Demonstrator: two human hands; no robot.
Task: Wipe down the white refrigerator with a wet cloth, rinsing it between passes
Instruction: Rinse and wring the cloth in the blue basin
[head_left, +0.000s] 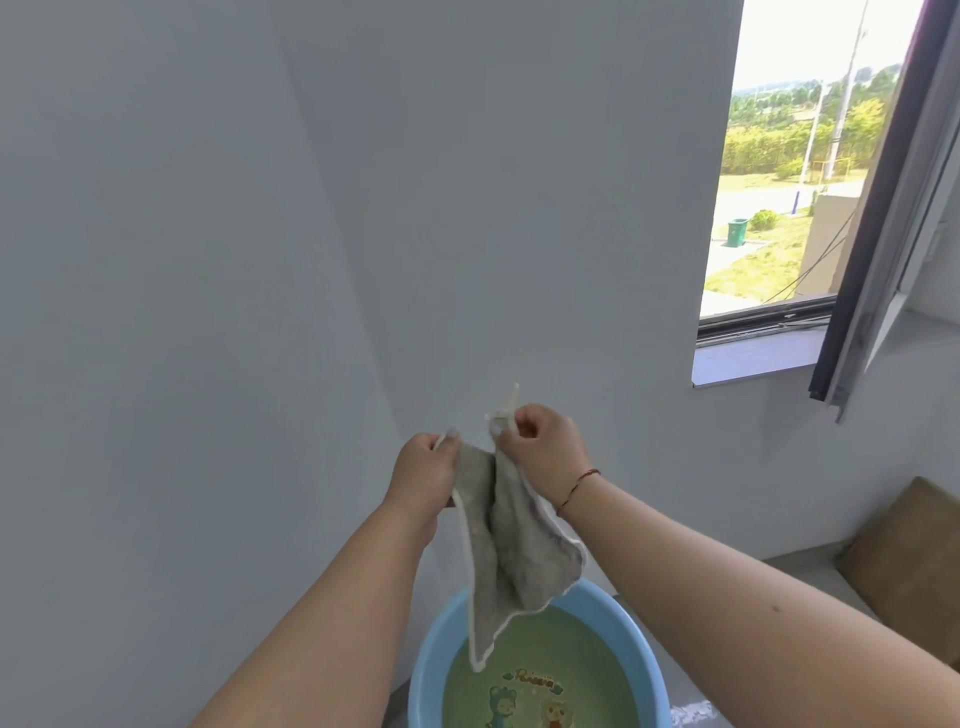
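Hanging from left hand (423, 467) and right hand (540, 447), grey white-edged cloth (511, 540), directly above round blue plastic basin (431, 660) of water. Standing left of both, white refrigerator side (156, 312). Sitting right and higher, open dark-framed window (779, 171).

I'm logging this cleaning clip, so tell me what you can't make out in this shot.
Head view only:
- Blue basin: its near part is cut off by the bottom edge, its far rim hidden by the cloth.
- Left hand and right hand: fingertips hidden in cloth folds.
- Brown object: cut off by the right edge.
- Refrigerator: cannot be told from the wall.
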